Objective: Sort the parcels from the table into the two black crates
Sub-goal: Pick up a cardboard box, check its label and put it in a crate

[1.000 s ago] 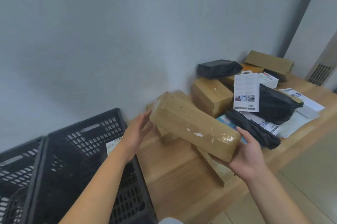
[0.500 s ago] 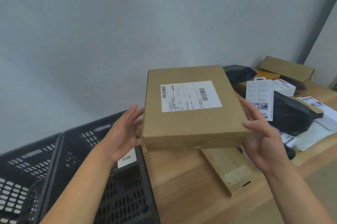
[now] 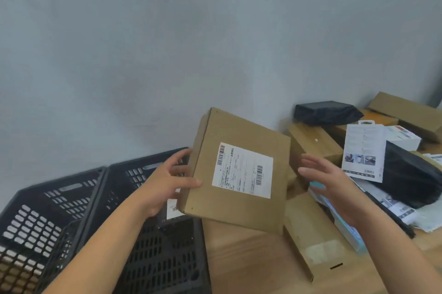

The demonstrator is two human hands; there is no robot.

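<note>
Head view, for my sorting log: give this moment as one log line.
left hand: grips labelled box | right hand: open, apart from box | black crates: beside table

Left hand [image 3: 167, 185]: enters from lower left, forearm bare, wrist roughly straight. Thumb lies across the front face of the box [image 3: 235, 212] near its left edge. Fingers curl behind that edge and grip it.

Right hand [image 3: 334, 186]: enters from lower right, forearm bare. Fingers straight, slightly spread, palm turned leftward. Holds nothing and stands apart from the box's right edge.
</note>
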